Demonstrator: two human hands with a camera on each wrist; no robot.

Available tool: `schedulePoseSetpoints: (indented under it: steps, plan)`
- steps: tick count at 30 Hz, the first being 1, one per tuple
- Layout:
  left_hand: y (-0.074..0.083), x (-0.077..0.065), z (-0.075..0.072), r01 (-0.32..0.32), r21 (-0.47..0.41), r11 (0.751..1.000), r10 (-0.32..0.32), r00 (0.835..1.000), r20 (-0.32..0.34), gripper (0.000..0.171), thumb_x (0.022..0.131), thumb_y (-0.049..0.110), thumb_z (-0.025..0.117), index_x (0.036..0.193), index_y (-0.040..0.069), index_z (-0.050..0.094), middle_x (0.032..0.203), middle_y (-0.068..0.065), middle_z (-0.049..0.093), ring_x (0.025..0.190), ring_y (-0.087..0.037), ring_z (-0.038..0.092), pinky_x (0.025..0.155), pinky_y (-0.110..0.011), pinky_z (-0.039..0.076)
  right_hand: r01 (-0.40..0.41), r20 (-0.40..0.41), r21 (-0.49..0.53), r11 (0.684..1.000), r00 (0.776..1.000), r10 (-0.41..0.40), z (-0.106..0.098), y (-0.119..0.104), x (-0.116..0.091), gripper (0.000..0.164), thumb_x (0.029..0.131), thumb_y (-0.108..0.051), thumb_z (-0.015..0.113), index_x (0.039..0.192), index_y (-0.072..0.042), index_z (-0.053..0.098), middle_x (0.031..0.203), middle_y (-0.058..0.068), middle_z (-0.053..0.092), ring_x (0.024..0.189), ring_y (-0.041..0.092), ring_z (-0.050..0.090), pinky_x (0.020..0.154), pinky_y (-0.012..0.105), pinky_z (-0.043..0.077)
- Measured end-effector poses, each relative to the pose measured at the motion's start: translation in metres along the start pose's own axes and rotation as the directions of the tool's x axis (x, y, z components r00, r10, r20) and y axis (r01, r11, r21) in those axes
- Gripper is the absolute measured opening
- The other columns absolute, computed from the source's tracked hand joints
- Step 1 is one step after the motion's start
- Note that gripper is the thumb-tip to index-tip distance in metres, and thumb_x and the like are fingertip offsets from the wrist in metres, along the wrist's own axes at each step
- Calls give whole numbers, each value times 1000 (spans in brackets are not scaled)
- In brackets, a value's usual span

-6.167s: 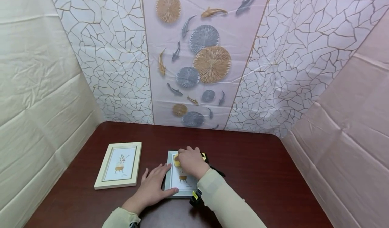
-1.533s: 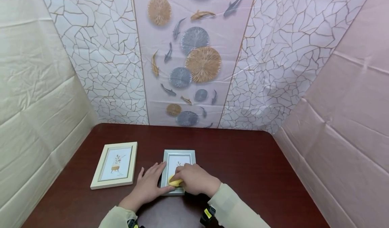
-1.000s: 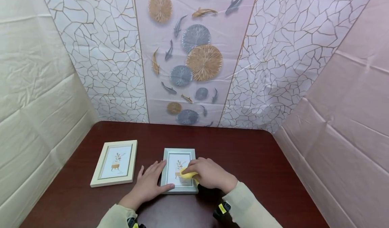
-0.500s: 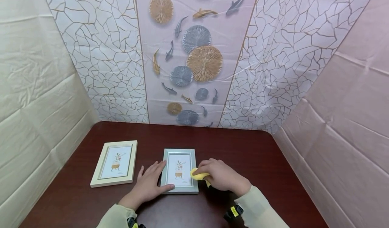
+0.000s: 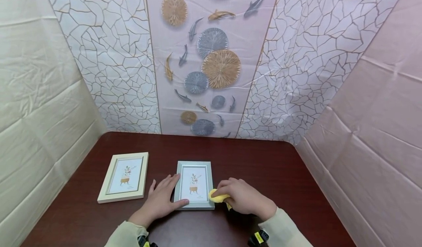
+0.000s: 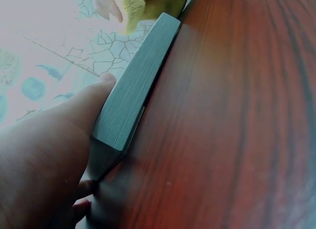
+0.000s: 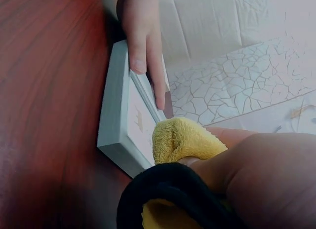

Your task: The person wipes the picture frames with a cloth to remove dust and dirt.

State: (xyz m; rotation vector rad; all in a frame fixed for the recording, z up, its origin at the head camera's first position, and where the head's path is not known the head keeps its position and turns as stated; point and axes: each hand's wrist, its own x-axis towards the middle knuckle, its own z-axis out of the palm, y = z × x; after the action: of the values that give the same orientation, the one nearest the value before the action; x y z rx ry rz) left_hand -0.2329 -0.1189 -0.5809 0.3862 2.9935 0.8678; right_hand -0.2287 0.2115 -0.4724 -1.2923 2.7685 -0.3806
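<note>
A grey-blue picture frame (image 5: 193, 183) lies flat on the dark red-brown table, showing a plant drawing. My left hand (image 5: 159, 199) rests at its lower left corner, thumb on the front border and fingers along the left side; in the left wrist view the thumb lies straight over the frame's edge (image 6: 140, 81). My right hand (image 5: 245, 197) pinches a bunched yellow cloth (image 5: 217, 196) at the frame's right border. In the right wrist view the fluffy cloth (image 7: 182, 140) shows a black edging (image 7: 163, 182). Part of the cloth is hidden under the right hand.
A cream picture frame (image 5: 123, 177) with a similar drawing lies flat to the left on the table (image 5: 257, 163). Pale cloth walls (image 5: 369, 130) enclose the table, and a patterned sheet with fish (image 5: 211, 104) hangs behind it.
My right hand has moved the yellow cloth from the frame's upper area, over its lower part, to the right border, uncovering the drawing. Left hand and cream frame stay about where they were.
</note>
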Motion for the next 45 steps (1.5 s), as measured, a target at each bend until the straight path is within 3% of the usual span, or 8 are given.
schedulePoseSetpoints:
  steps: [14,21,37,41,45]
  plan:
    - [2,-3,-4,1,3,1000,-1,1000,-6,110,88,80,74,172,19,40,171,-10,47,161,-37,35,123,-79,10,10,26,-22,1000,1000,-9,8,-5,-1,51,94,5,72,126,-32,84,124,-16,72,107,11,63,83,38,52]
    - [0,-4,-4,-12,-5,1000,12,1000,-22,109,88,79,76,171,17,41,170,-12,47,160,-39,36,123,-79,9,-16,50,-40,999,999,18,14,-6,1,51,94,5,72,123,-35,84,117,-17,71,99,9,60,77,34,50]
    - [3,-1,-2,-8,0,1000,8,1000,2,111,87,80,76,172,19,40,171,-10,46,161,-36,35,123,-79,10,-96,-29,-174,980,995,92,19,-4,7,48,92,2,77,118,-37,86,110,-16,72,91,14,61,69,33,44]
    - [-1,-1,-7,-44,-29,999,45,998,44,111,88,78,76,173,18,37,173,-11,43,162,-37,32,123,-79,7,-93,-36,-155,984,995,88,20,-4,7,49,92,3,75,119,-36,86,111,-15,73,94,14,62,70,35,46]
    - [-7,-2,-22,-90,-119,989,105,986,130,115,87,67,85,174,12,33,176,-15,36,164,-41,25,122,-80,3,-86,-48,-142,986,996,80,21,-3,5,49,91,3,73,120,-34,86,112,-15,73,96,16,63,72,36,47]
